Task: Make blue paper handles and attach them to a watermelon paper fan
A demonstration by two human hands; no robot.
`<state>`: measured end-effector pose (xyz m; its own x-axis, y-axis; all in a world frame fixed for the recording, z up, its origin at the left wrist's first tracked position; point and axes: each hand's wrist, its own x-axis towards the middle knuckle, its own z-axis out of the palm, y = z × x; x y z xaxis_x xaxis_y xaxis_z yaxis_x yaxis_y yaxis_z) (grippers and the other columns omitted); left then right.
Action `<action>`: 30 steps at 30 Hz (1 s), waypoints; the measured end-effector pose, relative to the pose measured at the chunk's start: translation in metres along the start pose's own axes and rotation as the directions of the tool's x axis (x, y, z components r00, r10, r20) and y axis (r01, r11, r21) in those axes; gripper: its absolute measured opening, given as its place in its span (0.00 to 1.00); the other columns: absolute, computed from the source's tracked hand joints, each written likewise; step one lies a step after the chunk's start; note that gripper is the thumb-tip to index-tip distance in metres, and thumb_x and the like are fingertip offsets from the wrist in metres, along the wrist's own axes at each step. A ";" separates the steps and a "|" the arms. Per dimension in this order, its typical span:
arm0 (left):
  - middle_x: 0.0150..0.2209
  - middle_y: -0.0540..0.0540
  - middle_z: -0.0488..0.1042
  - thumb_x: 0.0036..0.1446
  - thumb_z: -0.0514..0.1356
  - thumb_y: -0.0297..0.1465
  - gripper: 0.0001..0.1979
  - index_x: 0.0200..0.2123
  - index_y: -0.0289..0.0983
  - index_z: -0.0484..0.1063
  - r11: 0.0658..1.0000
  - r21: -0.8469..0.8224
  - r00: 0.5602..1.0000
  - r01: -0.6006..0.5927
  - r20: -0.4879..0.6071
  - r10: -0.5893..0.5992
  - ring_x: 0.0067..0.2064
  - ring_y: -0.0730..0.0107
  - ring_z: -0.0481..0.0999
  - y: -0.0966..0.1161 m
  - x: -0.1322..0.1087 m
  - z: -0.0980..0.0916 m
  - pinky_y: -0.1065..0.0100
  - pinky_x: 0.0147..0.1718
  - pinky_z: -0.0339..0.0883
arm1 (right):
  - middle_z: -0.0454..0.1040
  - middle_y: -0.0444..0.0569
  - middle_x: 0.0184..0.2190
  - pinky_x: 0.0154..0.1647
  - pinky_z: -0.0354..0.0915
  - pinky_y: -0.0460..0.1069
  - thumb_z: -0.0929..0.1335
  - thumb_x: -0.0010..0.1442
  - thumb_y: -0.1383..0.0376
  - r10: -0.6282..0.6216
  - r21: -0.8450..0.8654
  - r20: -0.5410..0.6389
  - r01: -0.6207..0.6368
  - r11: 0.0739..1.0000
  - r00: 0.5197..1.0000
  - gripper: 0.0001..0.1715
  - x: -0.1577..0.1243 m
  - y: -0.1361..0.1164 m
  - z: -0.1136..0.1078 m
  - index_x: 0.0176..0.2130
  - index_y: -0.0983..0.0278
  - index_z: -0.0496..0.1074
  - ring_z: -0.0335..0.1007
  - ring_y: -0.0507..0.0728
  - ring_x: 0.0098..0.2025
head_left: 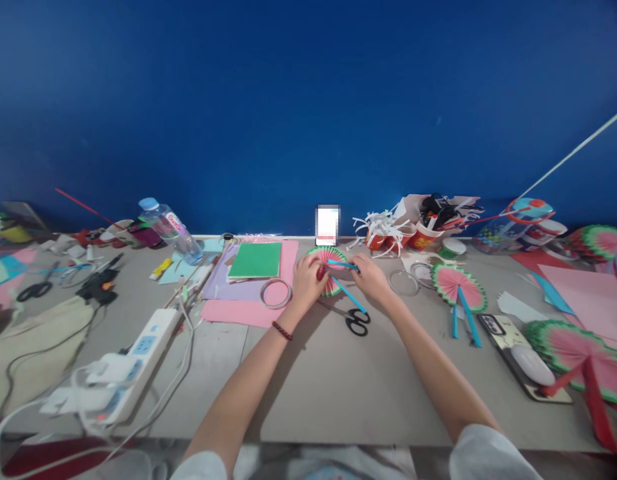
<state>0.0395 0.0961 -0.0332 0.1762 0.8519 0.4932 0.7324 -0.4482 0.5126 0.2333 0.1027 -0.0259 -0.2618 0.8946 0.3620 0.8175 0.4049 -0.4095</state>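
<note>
Our left hand (pixel 309 275) is closed on the near-left side of a pleated pink-and-green fan (pixel 329 254), which sits in front of us, between both hands at the counter's (pixel 338 393) far side. Our right hand (pixel 369 275) pinches the outer end of a blue strip (pixel 342 265); its inner end meets the fan. A second strip (pixel 349 295) slants down from the fan, its free end over the scissors' (pixel 357 323) handles; whether they touch, we cannot tell.

If we pull the held strip too hard, we judge it could tear free or skew the pleats, and a tight left grip could crush the folds. The loose strip might snag on the scissors should we lift or turn the fan. The blades point toward our left wrist, so a careless drop of that arm could bring a scratch.

Beyond the right hand, a red cup (pixel 376 241) spills white paper shreds over its rim, and one sweep of the hand could scatter them. The cup beside it (pixel 425 239) is crammed with black-handled tools and looks top-heavy to us. Further right, a clear tub (pixel 499 237) holds small coloured bits.

Out left stands a capped, clear bottle (pixel 175 232), looking tilted; we cannot tell how full it is. A leak there could reach the power strip (pixel 147 348).
</note>
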 end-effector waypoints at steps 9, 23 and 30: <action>0.62 0.35 0.56 0.38 0.70 0.40 0.47 0.60 0.38 0.52 0.821 -0.429 0.909 0.378 0.003 -0.417 0.63 0.50 0.55 -0.016 0.014 -0.014 0.53 0.57 0.55 | 0.70 0.50 0.40 0.35 0.62 0.47 0.61 0.56 0.71 0.009 0.070 -0.054 -0.006 0.998 0.999 0.13 -0.001 -0.020 -0.016 0.40 0.62 0.69 0.67 0.56 0.39; 0.28 0.47 0.78 0.41 0.67 0.36 0.13 0.31 0.35 0.76 -0.242 -0.836 0.754 0.493 0.549 -0.361 0.32 0.65 0.76 0.001 0.021 -0.037 0.67 0.33 0.68 | 0.70 0.50 0.34 0.32 0.60 0.49 0.62 0.53 0.69 0.103 0.160 -0.276 -0.060 0.985 0.956 0.08 0.000 -0.031 -0.026 0.33 0.62 0.69 0.65 0.57 0.34; 0.34 0.44 0.80 0.38 0.71 0.28 0.15 0.33 0.34 0.78 -0.031 -0.879 0.818 0.476 0.456 -0.351 0.37 0.65 0.78 0.014 0.017 -0.034 0.67 0.41 0.68 | 0.70 0.51 0.35 0.33 0.61 0.49 0.62 0.53 0.70 0.093 0.146 -0.296 -0.051 0.988 0.951 0.08 -0.002 -0.036 -0.031 0.34 0.62 0.69 0.66 0.57 0.35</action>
<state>0.0306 0.0947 0.0062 0.1870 0.9776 -0.0967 -0.5169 0.1817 0.8365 0.2205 0.0809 0.0140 -0.0208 0.8323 0.5540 0.7459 0.3818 -0.5457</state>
